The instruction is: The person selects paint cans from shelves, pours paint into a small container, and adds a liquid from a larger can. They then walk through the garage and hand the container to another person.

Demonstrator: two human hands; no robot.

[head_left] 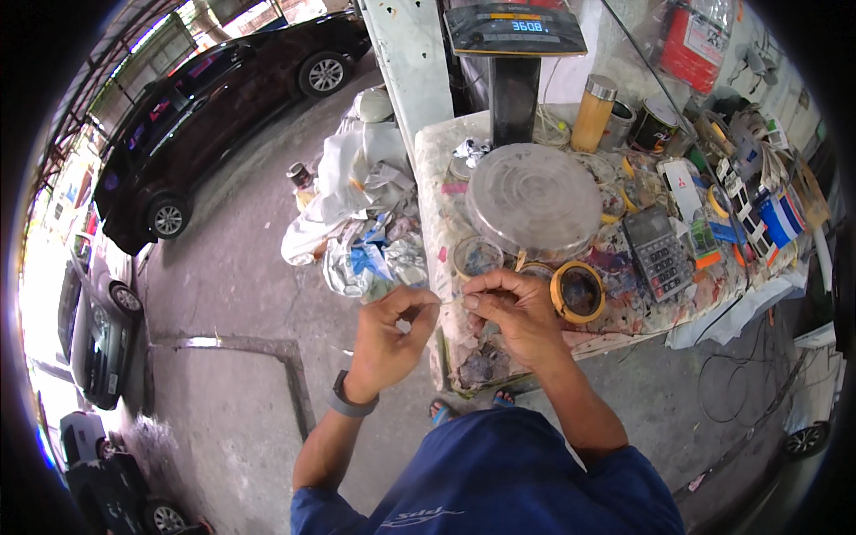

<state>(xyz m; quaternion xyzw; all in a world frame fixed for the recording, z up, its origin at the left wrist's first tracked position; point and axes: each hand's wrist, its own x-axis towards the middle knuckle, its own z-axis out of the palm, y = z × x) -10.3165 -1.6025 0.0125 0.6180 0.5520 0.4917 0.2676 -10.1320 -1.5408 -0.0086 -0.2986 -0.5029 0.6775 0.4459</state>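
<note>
Both hands are raised close together over the near left edge of the paint-stained workbench (pixel 456 314). My left hand (pixel 394 337), with a dark band on its wrist, is closed in a pinch. My right hand (pixel 519 319) is pinched as well, thumb against fingers. Something thin and pale seems to run between the fingertips, too small to name. A roll of yellow tape (pixel 578 292) lies just right of my right hand. Beyond the hands are a clear round dish (pixel 478 258) and the round platform (pixel 535 198) of a digital scale, its lit display (pixel 515 32) on a post behind.
A calculator (pixel 658 252) lies on the bench's right side, near assorted packages and tape rolls. At the back stand a yellow bottle (pixel 593 114) and a dark can (pixel 655 123). Crumpled plastic sheeting (pixel 374 250) is heaped left of the bench. A dark car (pixel 223 98) is parked beyond.
</note>
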